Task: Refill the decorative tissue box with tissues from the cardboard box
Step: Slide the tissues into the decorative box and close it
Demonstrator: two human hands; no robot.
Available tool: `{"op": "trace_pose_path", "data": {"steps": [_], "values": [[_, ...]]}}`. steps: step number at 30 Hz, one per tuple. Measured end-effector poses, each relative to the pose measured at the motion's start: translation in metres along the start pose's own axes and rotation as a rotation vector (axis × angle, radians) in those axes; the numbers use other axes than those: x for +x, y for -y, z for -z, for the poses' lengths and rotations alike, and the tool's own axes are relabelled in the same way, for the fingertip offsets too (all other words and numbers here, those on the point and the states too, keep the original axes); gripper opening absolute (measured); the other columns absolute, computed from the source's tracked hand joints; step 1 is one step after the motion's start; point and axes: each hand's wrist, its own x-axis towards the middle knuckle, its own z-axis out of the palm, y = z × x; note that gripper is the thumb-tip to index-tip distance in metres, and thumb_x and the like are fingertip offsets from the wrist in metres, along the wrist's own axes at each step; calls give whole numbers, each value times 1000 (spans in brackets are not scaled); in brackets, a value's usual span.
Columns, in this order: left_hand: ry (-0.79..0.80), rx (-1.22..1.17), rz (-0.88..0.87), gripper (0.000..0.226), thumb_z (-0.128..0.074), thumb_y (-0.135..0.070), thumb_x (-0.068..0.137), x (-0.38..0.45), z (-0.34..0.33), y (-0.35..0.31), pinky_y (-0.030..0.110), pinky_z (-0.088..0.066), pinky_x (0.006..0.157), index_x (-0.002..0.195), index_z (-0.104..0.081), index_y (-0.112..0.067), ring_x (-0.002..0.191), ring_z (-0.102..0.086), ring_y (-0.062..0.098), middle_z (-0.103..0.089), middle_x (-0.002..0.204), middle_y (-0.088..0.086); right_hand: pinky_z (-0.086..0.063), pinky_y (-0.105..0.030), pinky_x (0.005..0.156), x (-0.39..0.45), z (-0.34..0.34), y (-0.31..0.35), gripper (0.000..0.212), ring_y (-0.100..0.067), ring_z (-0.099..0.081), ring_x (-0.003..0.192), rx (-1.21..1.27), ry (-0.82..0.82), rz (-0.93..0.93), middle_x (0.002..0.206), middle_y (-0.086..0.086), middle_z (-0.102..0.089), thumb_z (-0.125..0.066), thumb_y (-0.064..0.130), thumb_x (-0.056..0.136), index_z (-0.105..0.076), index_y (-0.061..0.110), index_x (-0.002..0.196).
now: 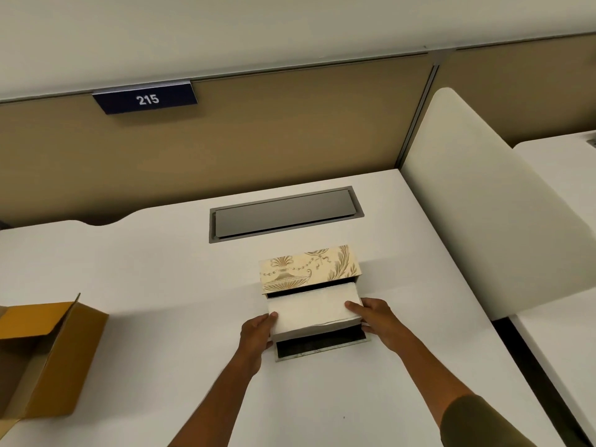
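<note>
The decorative tissue box [308, 267], cream with a gold urn pattern, lies on its side on the white desk [161, 285], its open end toward me. A white tissue stack [312, 306] sticks halfway out of that opening, and the box's dark-lined flap [319, 346] lies flat on the desk below it. My left hand [258, 330] grips the stack's left edge. My right hand [374, 317] grips its right edge, thumb on top. The open brown cardboard box [48, 350] stands at the far left; its inside looks dark and I cannot tell what it holds.
A grey cable hatch [283, 214] is set into the desk behind the tissue box. A tan partition with a sign "215" [146, 99] rises at the back. A cream side divider [483, 204] bounds the desk on the right, with a second desk beyond it.
</note>
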Motion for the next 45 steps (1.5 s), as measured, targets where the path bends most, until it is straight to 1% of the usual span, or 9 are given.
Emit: {"op": "trace_pose_path", "data": {"steps": [5, 14, 20, 29, 35, 36, 39, 42, 45], "values": [[-20, 48, 27, 12, -63, -24, 93, 7, -2, -1, 46, -48, 97, 86, -64, -14, 102, -58, 29, -62, 102, 10, -50, -40, 96, 11, -1, 3, 40, -28, -60, 112, -50, 5, -8, 118, -11, -66, -69, 36, 88, -63, 9, 118], [-91, 122, 5, 25, -58, -26, 96, 17, -16, -1, 40, -46, 81, 74, -57, -14, 91, -51, 26, -54, 86, 8, -48, -46, 106, 20, -3, 1, 54, -31, -57, 120, -133, -35, -28, 130, -13, -61, -66, 38, 90, -55, 5, 131], [-113, 203, -41, 28, -54, -28, 98, 19, -20, 1, 38, -41, 76, 79, -56, -8, 85, -47, 26, -52, 88, 15, -49, -34, 88, 19, -7, 0, 50, -29, -59, 113, -221, -62, -4, 123, -14, -64, -63, 42, 91, -58, 5, 125], [-130, 215, -82, 31, -53, -25, 98, 20, -22, -1, 38, -39, 73, 72, -56, -9, 82, -47, 24, -53, 78, 10, -47, -41, 103, 19, -9, 1, 63, -30, -54, 123, -335, -90, 0, 136, -13, -57, -57, 49, 92, -49, 5, 136], [-129, 127, -81, 28, -51, -18, 99, 17, -17, -3, 38, -40, 84, 72, -57, -23, 85, -50, 20, -57, 81, -3, -47, -40, 106, 15, -5, 6, 61, -29, -53, 125, -342, -119, 18, 139, -11, -56, -58, 48, 92, -50, 8, 138], [-145, 110, -96, 26, -50, -15, 100, 18, -15, -4, 38, -39, 86, 75, -58, -21, 91, -49, 22, -57, 84, -2, -45, -39, 106, 15, -1, 10, 62, -29, -51, 129, -306, -132, 15, 143, -10, -52, -58, 47, 93, -47, 10, 141], [-257, 46, -131, 21, -48, -15, 100, 20, -10, -11, 40, -41, 105, 114, -63, -8, 112, -51, 29, -59, 115, 6, -43, -45, 110, 16, 11, 24, 53, -29, -49, 130, -170, -210, 42, 147, -10, -49, -55, 35, 95, -45, 14, 143], [-297, -31, -217, 16, -50, -19, 100, 18, -6, -24, 37, -41, 96, 90, -63, -18, 104, -51, 25, -62, 98, 0, -43, -48, 110, 17, 14, 41, 43, -29, -51, 129, -85, -263, 138, 145, -9, -51, -48, 28, 99, -49, 15, 140], [-267, 30, -335, 25, -51, -24, 100, 16, -6, -37, 38, -44, 94, 105, -69, -8, 103, -58, 25, -67, 110, 2, -50, -41, 99, 18, 11, 61, 35, -26, -60, 114, -40, -274, 226, 129, -8, -63, -44, 38, 101, -62, 15, 121]]}}
